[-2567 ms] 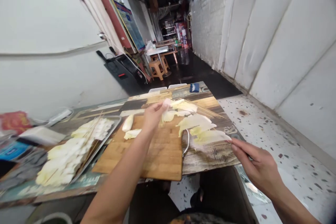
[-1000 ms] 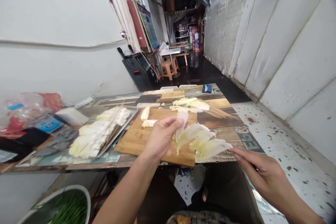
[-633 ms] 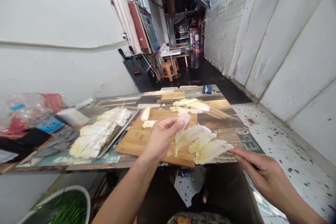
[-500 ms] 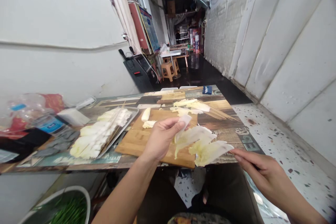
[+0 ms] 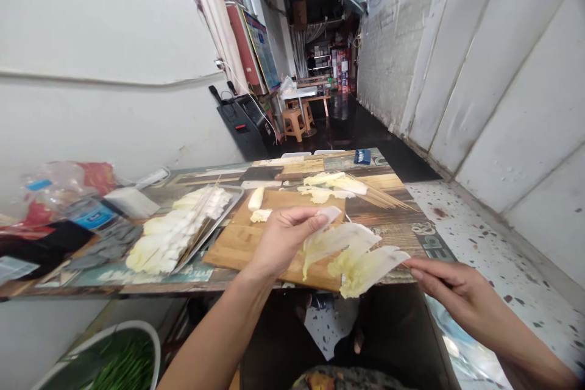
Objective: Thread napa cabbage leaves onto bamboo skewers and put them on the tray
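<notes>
Between thumb and fingers, my left hand (image 5: 287, 234) pinches the pale stem end of a cabbage leaf (image 5: 329, 214). My right hand (image 5: 445, 286) is closed on the end of a thin wooden skewer, mostly hidden by the leaves and fingers. Several cabbage leaves (image 5: 365, 262) hang from that skewer between my two hands, their yellow frilly edges downward. Below them lies a wooden cutting board (image 5: 237, 247). On its far left part rest a small cabbage heart (image 5: 256, 198) and a leaf piece (image 5: 261, 216).
A metal tray (image 5: 235, 198) of skewered cabbage leaves (image 5: 169, 228) stands left of the board. Loose leaves (image 5: 326, 180) and bare skewers (image 5: 386, 194) lie behind it. A plastic bottle (image 5: 94, 213), white box (image 5: 132, 201) and blue packet (image 5: 362, 156) share the table. Below left is a tub of greens (image 5: 123, 362).
My left hand and the leaf in it have shifted slightly right, and the leaf's stem end now tilts more toward the right. The leaves on the skewer hang slightly lower.
</notes>
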The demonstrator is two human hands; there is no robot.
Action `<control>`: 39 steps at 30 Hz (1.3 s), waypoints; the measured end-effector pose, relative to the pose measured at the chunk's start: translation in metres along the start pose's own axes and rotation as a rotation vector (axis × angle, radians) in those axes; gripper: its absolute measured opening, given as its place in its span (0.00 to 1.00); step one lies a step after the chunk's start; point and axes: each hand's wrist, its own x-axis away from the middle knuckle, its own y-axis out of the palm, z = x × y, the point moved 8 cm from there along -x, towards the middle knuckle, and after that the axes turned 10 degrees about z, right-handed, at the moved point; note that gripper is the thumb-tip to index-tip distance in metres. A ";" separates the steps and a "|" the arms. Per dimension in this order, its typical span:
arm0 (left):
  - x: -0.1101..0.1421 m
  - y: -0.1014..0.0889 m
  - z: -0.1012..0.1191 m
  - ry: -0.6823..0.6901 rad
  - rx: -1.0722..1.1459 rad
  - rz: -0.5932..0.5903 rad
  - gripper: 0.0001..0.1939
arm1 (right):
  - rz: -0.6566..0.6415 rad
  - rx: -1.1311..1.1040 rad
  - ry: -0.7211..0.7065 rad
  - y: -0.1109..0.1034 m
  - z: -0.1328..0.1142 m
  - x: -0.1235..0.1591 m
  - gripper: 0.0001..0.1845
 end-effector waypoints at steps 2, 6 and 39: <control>0.001 0.000 0.001 0.010 -0.014 -0.003 0.08 | -0.006 -0.001 0.011 0.000 0.002 0.000 0.14; 0.003 0.002 0.000 0.023 -0.053 -0.022 0.08 | -0.034 -0.012 0.034 0.003 0.004 0.000 0.15; 0.087 -0.127 -0.092 0.410 -0.810 0.645 0.16 | -0.083 0.538 -0.695 0.131 0.010 -0.002 0.17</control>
